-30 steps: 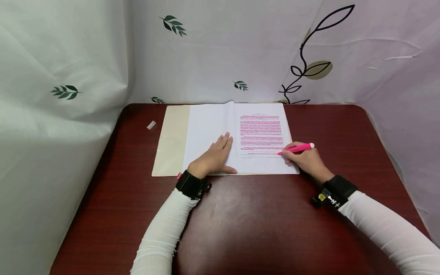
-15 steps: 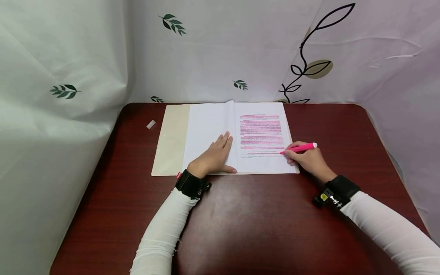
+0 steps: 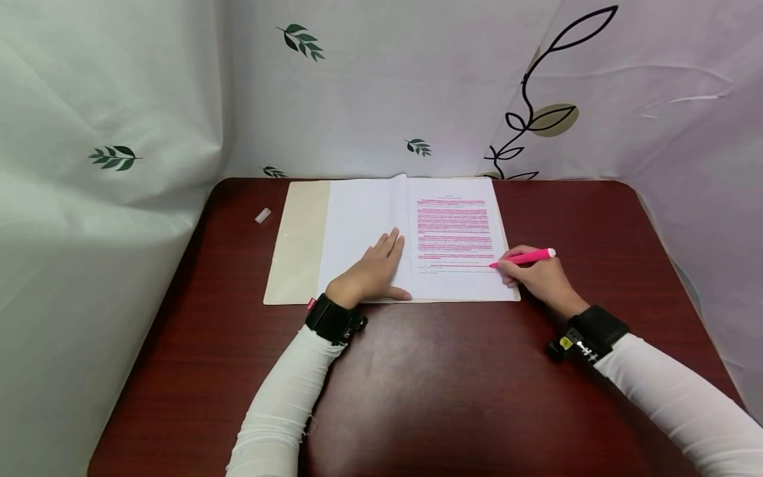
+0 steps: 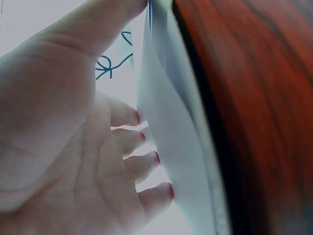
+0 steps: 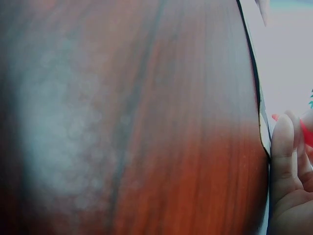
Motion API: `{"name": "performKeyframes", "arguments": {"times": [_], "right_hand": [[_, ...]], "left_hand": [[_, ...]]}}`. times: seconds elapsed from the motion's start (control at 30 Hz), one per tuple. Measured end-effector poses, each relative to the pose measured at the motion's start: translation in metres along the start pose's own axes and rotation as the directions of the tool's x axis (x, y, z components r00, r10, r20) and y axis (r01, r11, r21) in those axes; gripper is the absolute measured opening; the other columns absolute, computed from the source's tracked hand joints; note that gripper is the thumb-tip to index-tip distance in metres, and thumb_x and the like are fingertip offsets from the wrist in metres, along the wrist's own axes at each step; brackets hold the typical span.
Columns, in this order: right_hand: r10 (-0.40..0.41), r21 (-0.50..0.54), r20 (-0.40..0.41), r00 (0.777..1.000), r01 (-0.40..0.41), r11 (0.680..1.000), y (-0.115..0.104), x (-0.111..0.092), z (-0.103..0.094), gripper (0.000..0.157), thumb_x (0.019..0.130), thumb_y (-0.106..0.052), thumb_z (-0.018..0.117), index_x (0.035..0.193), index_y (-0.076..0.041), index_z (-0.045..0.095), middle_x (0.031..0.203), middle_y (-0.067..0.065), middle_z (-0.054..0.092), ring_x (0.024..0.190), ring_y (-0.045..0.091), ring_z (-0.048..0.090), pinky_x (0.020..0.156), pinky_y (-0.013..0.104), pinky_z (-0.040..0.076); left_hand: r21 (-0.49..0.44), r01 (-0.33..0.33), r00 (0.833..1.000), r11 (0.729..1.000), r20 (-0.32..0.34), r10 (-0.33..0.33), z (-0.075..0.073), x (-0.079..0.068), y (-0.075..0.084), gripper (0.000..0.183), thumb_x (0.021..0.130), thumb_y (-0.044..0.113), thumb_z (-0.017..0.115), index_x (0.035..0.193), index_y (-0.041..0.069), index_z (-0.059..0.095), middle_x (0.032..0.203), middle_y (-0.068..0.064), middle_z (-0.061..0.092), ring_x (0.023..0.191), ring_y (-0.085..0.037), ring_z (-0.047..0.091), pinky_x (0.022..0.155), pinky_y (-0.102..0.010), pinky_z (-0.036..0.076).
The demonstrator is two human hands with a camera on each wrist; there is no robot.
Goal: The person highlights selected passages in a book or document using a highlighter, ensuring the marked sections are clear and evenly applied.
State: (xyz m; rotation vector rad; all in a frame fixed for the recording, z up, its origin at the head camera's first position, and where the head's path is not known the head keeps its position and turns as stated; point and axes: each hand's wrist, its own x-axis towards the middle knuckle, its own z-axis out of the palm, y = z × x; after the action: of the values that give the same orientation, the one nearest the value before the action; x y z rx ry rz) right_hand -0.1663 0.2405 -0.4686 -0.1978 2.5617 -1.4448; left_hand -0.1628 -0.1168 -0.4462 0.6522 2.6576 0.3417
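An open booklet with a cream cover flap lies at the far side of the table. Its right page carries printed lines, most of them marked in pink. My right hand pinches a pink highlighter, tip at the right end of a line low on the page. My left hand rests spread on the left page near the fold, thumb at the bottom edge. In the left wrist view the fingertips touch the paper. The right wrist view catches part of the right hand's fingers and the highlighter's red-pink body.
A small white piece, like an eraser, lies left of the booklet on the dark red wooden table. Behind the table hangs a pale cloth with leaf prints. Each wrist wears a black strap with a camera.
My right hand has slid slightly to the right with the highlighter, its tip running along the line to its end. The left hand and booklet have stayed in place.
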Motion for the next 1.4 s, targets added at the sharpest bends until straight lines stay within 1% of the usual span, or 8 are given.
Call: {"name": "performKeyframes", "arguments": {"times": [0.03,0.17,0.3,0.87,0.97,1.2,1.3,1.4], "right_hand": [[-0.001,0.004,0.001,1.000,0.001,1.000,-0.006,-0.002,-0.001,0.025,0.097,-0.018,0.073,0.107,0.005,0.071,0.083,0.018,0.074,0.064,0.014,0.070,0.063,0.023,0.060],[-0.007,0.011,-0.008,1.000,0.007,1.000,-0.005,-0.003,-0.001,0.026,0.096,-0.019,0.075,0.106,0.005,0.071,0.082,0.017,0.075,0.064,0.012,0.072,0.064,0.023,0.060],[-0.007,0.003,-0.016,1.000,0.007,1.000,0.005,0.000,-0.002,0.031,0.096,-0.026,0.076,0.108,0.002,0.071,0.082,0.012,0.075,0.064,0.011,0.071,0.064,0.021,0.060],[-0.010,0.001,-0.017,1.000,0.010,1.000,0.011,0.000,-0.006,0.028,0.097,-0.022,0.075,0.107,0.003,0.071,0.081,0.011,0.075,0.064,0.011,0.071,0.063,0.022,0.060],[-0.020,0.032,-0.008,1.000,0.020,0.999,0.011,0.000,-0.006,0.029,0.097,-0.022,0.075,0.108,0.005,0.070,0.082,0.009,0.075,0.065,0.011,0.071,0.064,0.023,0.061],[-0.021,0.202,0.005,1.000,0.019,0.979,0.009,-0.002,-0.011,0.029,0.099,-0.014,0.071,0.113,0.010,0.064,0.083,0.000,0.075,0.065,0.011,0.072,0.066,0.024,0.062],[-0.030,0.190,-0.013,0.999,0.032,0.981,0.002,0.000,-0.013,0.027,0.099,-0.014,0.071,0.114,0.008,0.065,0.084,-0.002,0.074,0.066,0.011,0.071,0.066,0.023,0.062],[-0.039,0.151,-0.031,0.999,0.043,0.988,-0.009,0.005,-0.012,0.029,0.099,-0.017,0.071,0.116,0.005,0.066,0.088,0.001,0.074,0.068,0.012,0.070,0.068,0.022,0.061]], "left_hand": [[-0.002,-0.001,1.000,1.000,-0.001,0.001,0.000,0.000,0.000,0.123,0.086,0.060,0.076,0.165,0.001,0.003,0.173,-0.016,-0.008,0.161,-0.034,0.000,0.127,-0.055,0.019],[0.004,-0.006,1.000,1.000,-0.008,0.006,0.000,0.000,0.000,0.123,0.086,0.060,0.077,0.165,0.000,0.004,0.173,-0.017,-0.006,0.161,-0.035,0.002,0.127,-0.055,0.021],[0.007,-0.005,1.000,1.000,-0.009,0.005,0.000,0.000,0.000,0.123,0.086,0.060,0.077,0.165,-0.001,0.005,0.173,-0.018,-0.006,0.161,-0.036,0.002,0.127,-0.056,0.021],[-0.004,0.007,1.000,1.000,0.005,-0.007,-0.001,0.001,0.000,0.123,0.086,0.060,0.077,0.165,0.001,0.003,0.174,-0.016,-0.008,0.161,-0.034,0.000,0.128,-0.054,0.019],[-0.003,0.010,1.000,1.000,0.008,-0.010,-0.001,0.000,0.000,0.124,0.086,0.061,0.076,0.165,0.002,0.002,0.174,-0.015,-0.009,0.161,-0.033,-0.001,0.128,-0.054,0.018],[-0.016,-0.004,1.000,1.000,0.015,0.005,-0.001,0.000,0.001,0.123,0.086,0.059,0.077,0.165,0.000,0.003,0.173,-0.016,-0.009,0.161,-0.034,-0.001,0.128,-0.054,0.018],[-0.012,-0.002,1.000,1.000,0.022,0.003,0.000,0.000,0.001,0.123,0.087,0.060,0.076,0.165,0.000,0.003,0.173,-0.016,-0.009,0.161,-0.034,-0.001,0.128,-0.055,0.018],[-0.006,0.002,1.000,1.000,0.017,-0.001,-0.001,0.001,0.001,0.123,0.086,0.060,0.076,0.165,0.000,0.003,0.173,-0.016,-0.009,0.161,-0.034,0.000,0.128,-0.055,0.019]]}}
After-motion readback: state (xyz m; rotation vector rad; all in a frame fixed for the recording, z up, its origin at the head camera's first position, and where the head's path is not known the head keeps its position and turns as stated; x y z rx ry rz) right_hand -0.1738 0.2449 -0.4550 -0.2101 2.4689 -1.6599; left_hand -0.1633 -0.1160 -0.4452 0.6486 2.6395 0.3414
